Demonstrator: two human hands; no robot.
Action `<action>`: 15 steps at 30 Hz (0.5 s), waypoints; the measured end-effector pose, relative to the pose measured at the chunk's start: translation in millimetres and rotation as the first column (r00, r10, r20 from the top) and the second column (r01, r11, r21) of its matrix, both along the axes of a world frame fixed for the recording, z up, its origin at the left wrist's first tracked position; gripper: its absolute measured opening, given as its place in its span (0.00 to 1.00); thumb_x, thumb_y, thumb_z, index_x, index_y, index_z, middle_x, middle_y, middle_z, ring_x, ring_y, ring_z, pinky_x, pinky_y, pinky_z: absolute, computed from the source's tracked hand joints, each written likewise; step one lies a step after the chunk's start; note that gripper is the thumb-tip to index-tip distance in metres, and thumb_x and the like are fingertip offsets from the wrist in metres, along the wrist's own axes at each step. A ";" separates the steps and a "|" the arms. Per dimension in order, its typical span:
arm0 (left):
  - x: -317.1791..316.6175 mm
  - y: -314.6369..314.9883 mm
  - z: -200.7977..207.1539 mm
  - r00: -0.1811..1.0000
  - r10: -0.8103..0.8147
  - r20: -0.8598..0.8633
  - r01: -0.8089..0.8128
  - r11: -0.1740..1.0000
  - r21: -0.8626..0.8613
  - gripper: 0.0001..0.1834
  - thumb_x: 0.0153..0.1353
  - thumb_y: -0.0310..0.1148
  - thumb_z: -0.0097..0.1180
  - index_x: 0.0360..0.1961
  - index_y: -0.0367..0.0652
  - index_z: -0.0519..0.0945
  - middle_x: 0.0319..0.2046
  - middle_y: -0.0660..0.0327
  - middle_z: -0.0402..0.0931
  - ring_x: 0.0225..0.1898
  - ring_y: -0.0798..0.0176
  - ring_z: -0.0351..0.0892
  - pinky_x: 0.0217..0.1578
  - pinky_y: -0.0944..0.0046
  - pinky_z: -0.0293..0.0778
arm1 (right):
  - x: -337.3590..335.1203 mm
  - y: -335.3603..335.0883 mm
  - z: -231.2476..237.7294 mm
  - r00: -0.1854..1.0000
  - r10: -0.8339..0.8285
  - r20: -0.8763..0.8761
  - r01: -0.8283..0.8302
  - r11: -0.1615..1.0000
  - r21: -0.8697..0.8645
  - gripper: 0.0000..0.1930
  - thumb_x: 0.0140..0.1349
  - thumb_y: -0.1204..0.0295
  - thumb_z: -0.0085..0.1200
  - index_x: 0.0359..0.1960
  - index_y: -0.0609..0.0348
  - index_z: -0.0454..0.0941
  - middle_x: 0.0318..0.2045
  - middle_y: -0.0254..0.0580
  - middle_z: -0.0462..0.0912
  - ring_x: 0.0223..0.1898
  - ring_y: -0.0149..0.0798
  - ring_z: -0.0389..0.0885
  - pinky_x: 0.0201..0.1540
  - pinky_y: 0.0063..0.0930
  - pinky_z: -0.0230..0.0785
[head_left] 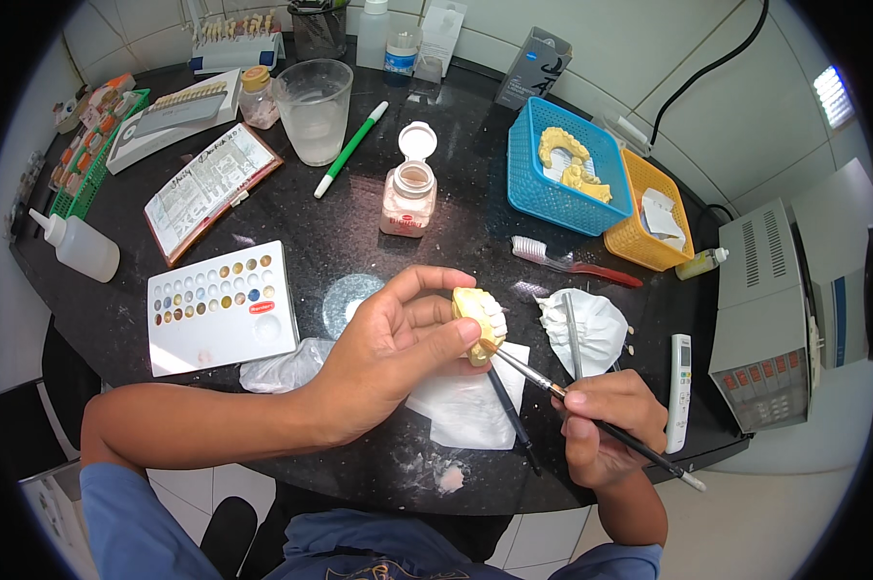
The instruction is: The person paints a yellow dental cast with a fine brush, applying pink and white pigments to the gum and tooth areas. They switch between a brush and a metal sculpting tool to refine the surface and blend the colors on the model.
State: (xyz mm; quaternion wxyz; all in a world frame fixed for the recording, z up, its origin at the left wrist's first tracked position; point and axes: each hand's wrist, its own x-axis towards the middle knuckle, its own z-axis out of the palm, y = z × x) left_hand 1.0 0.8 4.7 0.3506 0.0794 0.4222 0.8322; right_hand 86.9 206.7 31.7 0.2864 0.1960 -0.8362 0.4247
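My left hand grips a yellow plaster dental model with white teeth along its right side, thumb in front and fingers behind. In my right hand is a thin paintbrush with a dark handle and a silver ferrule, pinched like a pen. Its tip meets the lower part of the model, near my left thumb. Beneath the two hands lie a white paper tissue and a black pen-like tool. Just beyond my right hand, a crumpled white cloth has a metal instrument resting on it.
An open jar of pink powder stands ahead. A paint palette and squeeze bottle are at left. Far right are a blue basket of plaster models, a yellow basket, a red-handled brush, a remote control and a boxy machine.
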 end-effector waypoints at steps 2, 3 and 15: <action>0.3 0.1 0.6 1.000 0.001 0.001 -0.001 1.000 0.017 0.23 0.64 0.29 0.53 0.58 0.39 0.60 0.48 0.53 0.73 0.50 0.62 0.76 0.52 0.57 0.76 | 0.8 0.4 -0.1 1.000 -0.017 0.007 0.017 1.000 -0.005 0.07 0.47 0.79 0.57 0.30 0.62 0.80 0.23 0.42 0.82 0.22 0.35 0.81 0.24 0.21 0.72; 0.3 0.1 0.4 1.000 0.002 -0.001 -0.002 1.000 0.016 0.23 0.64 0.29 0.53 0.58 0.39 0.60 0.48 0.53 0.73 0.50 0.61 0.76 0.52 0.56 0.76 | 1.6 0.3 -0.6 1.000 -0.031 0.007 0.031 0.999 -0.022 0.07 0.47 0.80 0.56 0.30 0.63 0.80 0.23 0.42 0.82 0.22 0.35 0.81 0.24 0.21 0.72; -0.1 -0.3 0.3 1.000 -0.005 -0.024 0.005 1.000 0.022 0.24 0.65 0.31 0.51 0.59 0.38 0.60 0.47 0.52 0.73 0.51 0.58 0.76 0.53 0.55 0.75 | 0.1 -1.0 -2.0 0.991 -0.133 0.034 0.136 0.983 -0.126 0.05 0.48 0.80 0.54 0.28 0.65 0.79 0.22 0.42 0.82 0.23 0.34 0.80 0.26 0.21 0.72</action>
